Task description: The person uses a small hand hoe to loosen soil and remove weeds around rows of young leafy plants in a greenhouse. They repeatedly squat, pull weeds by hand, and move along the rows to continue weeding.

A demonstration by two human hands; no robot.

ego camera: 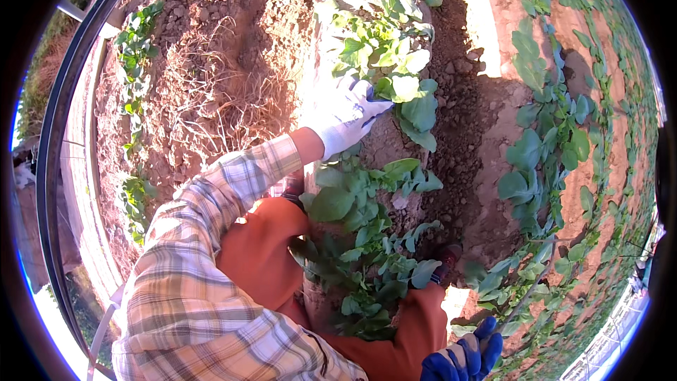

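Observation:
My left hand (355, 114), in a white work glove with blue on the fingers, reaches forward over the planted bed. Its fingertips are at the lower leaves of a sunlit leafy green plant (404, 82); whether they pinch anything is hidden. Nearer my legs, more broad-leaved plants (359, 211) grow in the same row. Low at the right, my right hand (465, 354), in a blue and pale glove, is closed around a thin rod-like tool (534, 283). That tool slants up and away over the neighbouring plants, with a short crosspiece near its far end.
Another crop row (529, 164) runs along the right, past a furrow of crumbly soil (455, 132). Dry grass (222, 100) lies on the left ground. Farther left are a narrow plant row (135, 63) and a dark curved frame bar (50, 132). My orange-trousered legs (264, 254) straddle the bed.

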